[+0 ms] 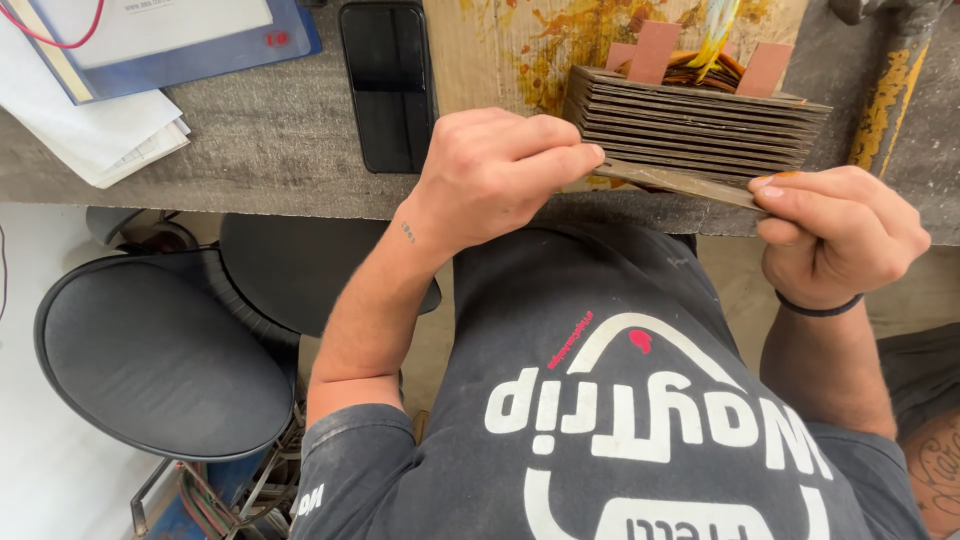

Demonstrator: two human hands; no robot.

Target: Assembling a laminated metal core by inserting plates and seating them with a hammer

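We pinch a thin brown plate [680, 182] between us: left hand [490, 175] and right hand [840, 235] each clamp one end, just below the laminated stack [700, 120]. It seems stiff, light, probably sharp-edged.

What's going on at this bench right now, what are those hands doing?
A person holds a thin brown strip between both hands at the bench edge: the left hand pinches one end, the right hand the other. It sits at the bottom of a stack of flat brown plates. A dark phone and papers lie on the grey bench.
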